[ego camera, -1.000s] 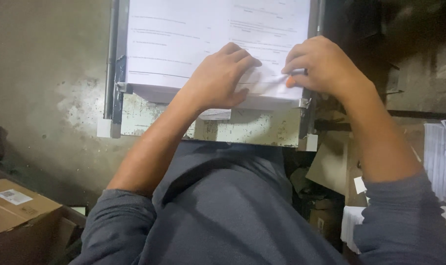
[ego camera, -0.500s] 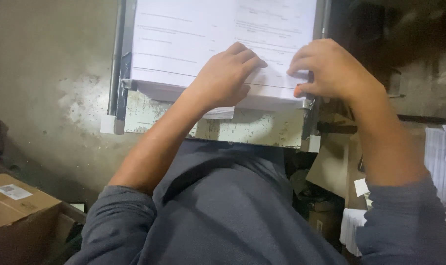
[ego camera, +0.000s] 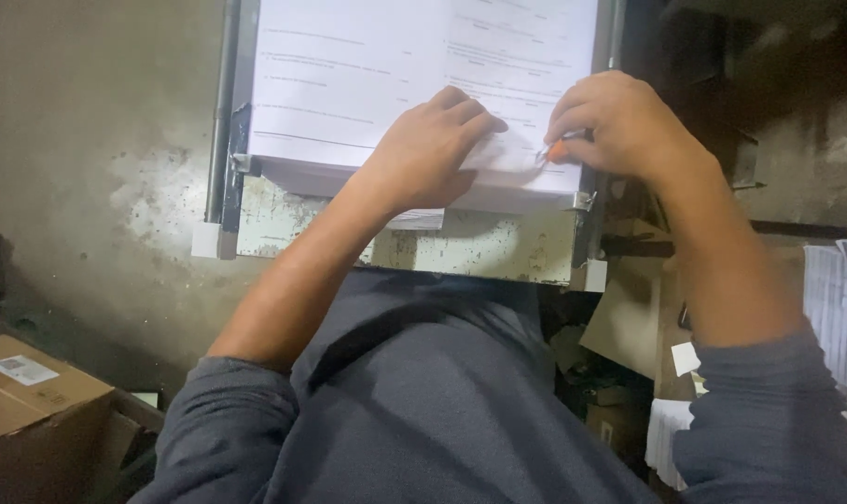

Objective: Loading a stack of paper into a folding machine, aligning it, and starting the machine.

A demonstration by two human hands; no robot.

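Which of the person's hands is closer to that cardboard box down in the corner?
Left. The left hand lies flat on the printed sheets, on the cardboard box side. The right hand, pinching a small orange thing, sits farther across.

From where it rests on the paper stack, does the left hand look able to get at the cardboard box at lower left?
Probably yes, with a big move. The left hand lies flat on the paper stack, holding nothing; the cardboard box sits low beside the left elbow, with nothing visibly in between.
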